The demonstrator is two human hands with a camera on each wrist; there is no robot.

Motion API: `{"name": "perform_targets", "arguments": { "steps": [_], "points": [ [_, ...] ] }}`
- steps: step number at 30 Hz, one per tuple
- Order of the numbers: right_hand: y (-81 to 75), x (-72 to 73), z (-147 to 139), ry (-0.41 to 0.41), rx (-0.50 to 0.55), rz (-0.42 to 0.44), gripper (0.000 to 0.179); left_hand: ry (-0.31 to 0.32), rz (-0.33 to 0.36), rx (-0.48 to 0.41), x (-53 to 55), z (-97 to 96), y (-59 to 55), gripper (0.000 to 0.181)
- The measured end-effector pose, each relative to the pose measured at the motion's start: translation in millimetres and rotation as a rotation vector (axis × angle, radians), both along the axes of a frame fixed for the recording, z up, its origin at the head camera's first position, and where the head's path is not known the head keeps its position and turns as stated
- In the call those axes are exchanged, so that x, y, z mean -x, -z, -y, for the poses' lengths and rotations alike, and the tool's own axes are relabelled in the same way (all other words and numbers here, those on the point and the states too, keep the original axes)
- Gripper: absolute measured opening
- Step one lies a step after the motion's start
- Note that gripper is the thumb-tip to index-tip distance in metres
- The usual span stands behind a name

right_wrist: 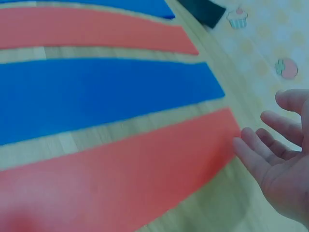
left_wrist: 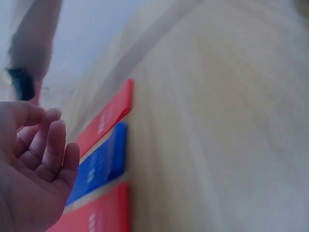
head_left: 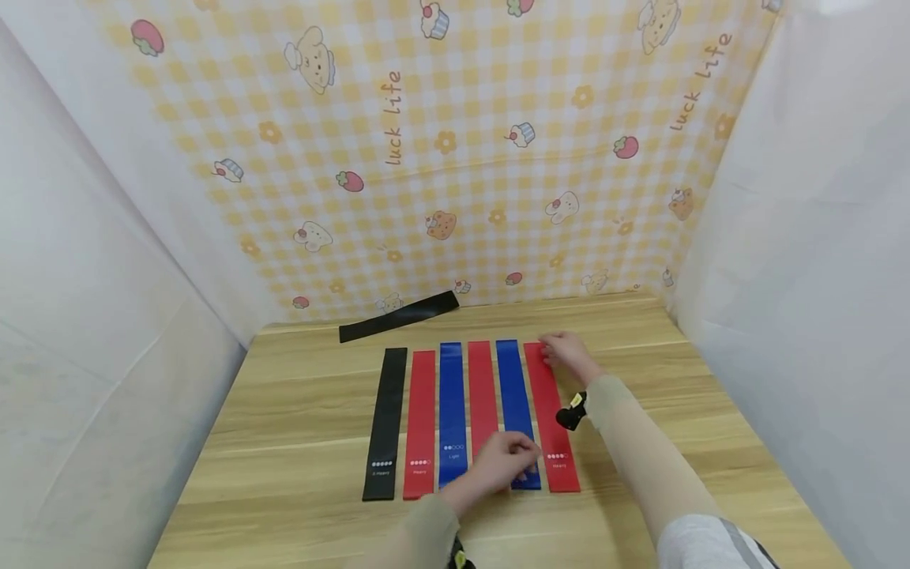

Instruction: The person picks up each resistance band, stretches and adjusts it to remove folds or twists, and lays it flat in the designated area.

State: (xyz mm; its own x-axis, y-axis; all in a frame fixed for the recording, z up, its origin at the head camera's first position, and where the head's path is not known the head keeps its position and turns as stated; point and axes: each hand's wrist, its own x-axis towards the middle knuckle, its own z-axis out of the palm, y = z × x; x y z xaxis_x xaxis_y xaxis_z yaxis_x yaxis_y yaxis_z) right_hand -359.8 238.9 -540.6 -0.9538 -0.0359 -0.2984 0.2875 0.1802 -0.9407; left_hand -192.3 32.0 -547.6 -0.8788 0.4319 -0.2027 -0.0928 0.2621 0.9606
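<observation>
Flat resistance bands lie side by side on the table. The rightmost red band [head_left: 543, 395] has my right hand [head_left: 566, 352] at its far end. In the right wrist view, loosely bent fingertips [right_wrist: 240, 145] are right at the edge of that red band [right_wrist: 145, 169], and nothing is gripped. My left hand [head_left: 503, 458] hovers over the near ends of the right-hand blue band [head_left: 513, 379] and a red band [head_left: 481, 387], partly hiding them. Its fingers [left_wrist: 57, 140] are loosely curled around nothing, close to the blue band [left_wrist: 104, 162].
To the left lie another blue band [head_left: 453, 395], a red band [head_left: 421, 419] and a black band [head_left: 386, 419]. A separate black band [head_left: 398, 318] rests slantwise at the table's back edge. A patterned cloth [head_left: 483, 182] hangs behind the wooden table [head_left: 284, 442], with white sheets at both sides.
</observation>
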Motion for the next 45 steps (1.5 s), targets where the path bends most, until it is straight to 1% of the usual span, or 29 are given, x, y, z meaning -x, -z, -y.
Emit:
{"name": "perform_targets", "arguments": {
  "steps": [2,3,7,8,10,12,14,15,16,18,21,22,24,28,31,35,39,42,45],
  "points": [
    [-4.0,0.6,5,-0.004,0.0,0.001,0.048,-0.03,-0.038,-0.001,11.5,17.7,-5.1,0.017],
    [-6.1,0.6,7,-0.013,0.0,0.003,0.049,-0.049,-0.045,0.002,17.9,27.8,-8.0,0.019],
    [-12.4,1.7,24,-0.05,-0.007,-0.01,0.048,-0.163,-0.115,0.034,46.9,71.8,-13.7,0.02],
    [-13.2,2.1,29,-0.061,-0.002,-0.019,0.047,-0.193,-0.147,0.064,54.9,83.3,-13.6,0.02],
    [-15.3,2.7,40,-0.085,-0.011,-0.048,0.045,-0.261,-0.191,0.097,69.9,105.3,-12.7,0.02],
    [-16.5,2.8,51,-0.101,-0.029,-0.078,0.042,-0.322,-0.208,0.121,83.7,126.1,-12.2,0.02],
    [-15.0,4.2,62,-0.108,-0.045,-0.104,0.04,-0.38,-0.226,0.164,95.8,144.6,-11.9,0.02],
    [-14.4,4.8,67,-0.113,-0.053,-0.115,0.039,-0.404,-0.222,0.169,101.4,153.2,-12.0,0.02],
    [-13.1,5.9,72,-0.113,-0.052,-0.124,0.038,-0.425,-0.234,0.19,107.0,161.4,-11.1,0.02],
    [-10.5,7.9,81,-0.122,-0.086,-0.152,0.035,-0.465,-0.256,0.243,118.2,177.0,-7.8,0.02],
    [-8.2,9.9,92,-0.126,-0.13,-0.184,0.033,-0.5,-0.29,0.331,133.6,196.8,-3.0,0.022],
    [-7.7,10.4,95,-0.12,-0.14,-0.191,0.033,-0.503,-0.3,0.361,138.4,202.4,-1.3,0.023],
    [-4.7,11.6,99,-0.103,-0.169,-0.202,0.031,-0.495,-0.296,0.41,146.2,212.1,0.7,0.027],
    [1.4,10.3,108,-0.103,-0.223,-0.209,0.03,-0.43,-0.279,0.473,157.1,226.8,3.6,0.041],
    [6.7,7.9,118,-0.145,-0.261,-0.226,0.03,-0.379,-0.285,0.523,160.6,237.2,7.7,0.051],
    [11.3,6.1,134,-0.202,-0.246,-0.257,0.028,-0.343,-0.297,0.611,162.5,250.7,16.0,0.059],
    [9.3,3.3,149,-0.244,-0.241,-0.263,0.027,-0.309,-0.252,0.711,164.3,260.2,20.6,0.065],
    [8.7,2.7,156,-0.262,-0.254,-0.26,0.026,-0.277,-0.211,0.756,167.4,264.1,20.0,0.068],
    [10.6,4.0,160,-0.272,-0.266,-0.266,0.025,-0.241,-0.191,0.781,172.0,267.0,16.7,0.069]
  ]
}}
